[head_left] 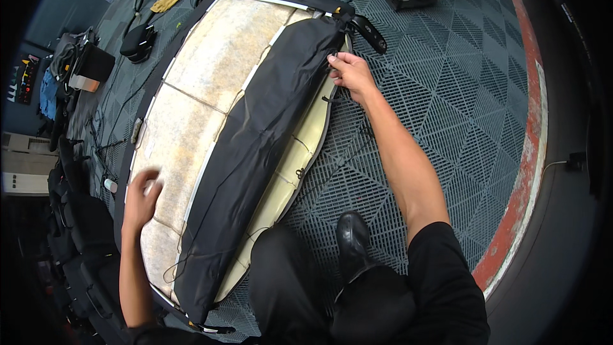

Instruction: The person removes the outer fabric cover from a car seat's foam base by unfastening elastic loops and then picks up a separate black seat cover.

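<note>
Grey slatted floor tiles (460,45) carry the long seat section (290,161), pale padding (204,80) up. Right hand (351,75): finger and thumb pinched on the edge of the black flap (255,121). Left hand (142,199): half open, blurred, seemingly empty, over the padding. Judged bulky but yielding; flap thin, slippery, best gripped along its edge.

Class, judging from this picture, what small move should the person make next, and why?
Probably draw the black fabric rightward with the right hand, which pinches its edge near the top, since a strip of cream foam beyond that edge lies uncovered. The blurred left hand holds nothing visible.
</note>
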A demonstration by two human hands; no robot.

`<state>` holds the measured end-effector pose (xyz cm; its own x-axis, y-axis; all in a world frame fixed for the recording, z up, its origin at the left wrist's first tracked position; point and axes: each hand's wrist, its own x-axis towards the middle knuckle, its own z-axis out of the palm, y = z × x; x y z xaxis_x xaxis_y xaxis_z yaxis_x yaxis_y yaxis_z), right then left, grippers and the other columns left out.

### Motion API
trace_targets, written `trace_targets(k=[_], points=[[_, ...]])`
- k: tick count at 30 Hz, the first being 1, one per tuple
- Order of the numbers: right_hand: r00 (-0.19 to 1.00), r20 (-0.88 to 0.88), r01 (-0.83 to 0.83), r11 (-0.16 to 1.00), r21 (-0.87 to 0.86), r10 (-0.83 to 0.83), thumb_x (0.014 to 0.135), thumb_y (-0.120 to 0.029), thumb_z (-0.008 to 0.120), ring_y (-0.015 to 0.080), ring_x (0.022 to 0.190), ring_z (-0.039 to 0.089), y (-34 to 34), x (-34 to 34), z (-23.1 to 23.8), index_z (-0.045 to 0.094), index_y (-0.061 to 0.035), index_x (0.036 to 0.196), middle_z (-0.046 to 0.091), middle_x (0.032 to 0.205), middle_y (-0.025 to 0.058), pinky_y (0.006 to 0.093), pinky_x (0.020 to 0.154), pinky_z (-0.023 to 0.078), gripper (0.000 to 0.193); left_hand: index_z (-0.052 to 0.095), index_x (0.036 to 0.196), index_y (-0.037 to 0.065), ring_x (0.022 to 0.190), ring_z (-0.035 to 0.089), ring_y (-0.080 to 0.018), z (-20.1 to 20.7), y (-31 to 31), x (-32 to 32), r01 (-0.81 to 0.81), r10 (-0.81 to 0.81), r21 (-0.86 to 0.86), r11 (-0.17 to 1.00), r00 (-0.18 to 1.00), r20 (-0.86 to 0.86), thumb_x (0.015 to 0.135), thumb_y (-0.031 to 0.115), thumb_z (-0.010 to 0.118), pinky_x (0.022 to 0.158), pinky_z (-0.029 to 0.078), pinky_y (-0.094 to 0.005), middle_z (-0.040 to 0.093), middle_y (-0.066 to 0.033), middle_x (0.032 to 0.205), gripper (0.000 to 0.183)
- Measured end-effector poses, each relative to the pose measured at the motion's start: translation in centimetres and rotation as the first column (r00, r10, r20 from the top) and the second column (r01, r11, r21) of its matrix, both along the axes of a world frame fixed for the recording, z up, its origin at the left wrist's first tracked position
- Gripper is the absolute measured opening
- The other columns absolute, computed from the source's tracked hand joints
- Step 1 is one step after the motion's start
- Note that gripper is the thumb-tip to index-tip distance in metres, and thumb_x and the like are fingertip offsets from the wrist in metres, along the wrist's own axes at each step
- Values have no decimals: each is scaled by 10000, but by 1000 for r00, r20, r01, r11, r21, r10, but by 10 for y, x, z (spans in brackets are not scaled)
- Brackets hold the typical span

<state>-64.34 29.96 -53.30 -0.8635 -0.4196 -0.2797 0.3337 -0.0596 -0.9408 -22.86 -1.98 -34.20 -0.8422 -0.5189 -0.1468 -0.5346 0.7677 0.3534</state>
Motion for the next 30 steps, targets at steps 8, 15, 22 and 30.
trace_targets(k=[8, 15, 22, 30], points=[[999, 33, -32, 986, -164, 38, 957, -199, 649, 99, 744, 618, 24, -6, -5, 683, -32, 1080, 680, 912, 14, 236, 619, 511, 210, 448, 1433, 55, 1032, 607, -177, -96, 147, -311, 281, -91, 623, 730, 944, -319, 975, 269, 571, 900, 478, -319, 594, -113, 1324, 521], [997, 27, -61, 984, -168, 66, 967, -211, 634, 105, 754, 624, 24, -1, 4, 669, -29, 1113, 675, 922, 20, 238, 626, 517, 236, 571, 1298, 19, 835, 645, -207, -156, 172, -392, 250, -218, 375, 893, 968, -128, 938, 309, 595, 781, 498, -325, 689, -131, 978, 464], [995, 64, -65, 992, -105, 72, 983, -224, 587, 128, 750, 636, 34, -2, 1, 623, -32, 1087, 660, 943, 30, 264, 639, 512, 222, 693, 835, 16, 735, 482, -90, -77, 190, -361, 501, -368, 338, 797, 846, -385, 971, 390, 577, 687, 405, -263, 556, 4, 728, 414], [994, 109, 15, 991, -134, 0, 1009, -198, 522, 133, 646, 604, -2, 28, 13, 550, -51, 1137, 613, 807, 32, 280, 587, 512, 197, 448, 630, 89, 528, 374, -91, -63, 231, -310, 502, 131, 740, 448, 782, -609, 1012, 351, 514, 522, 313, -260, 416, 11, 551, 468]])
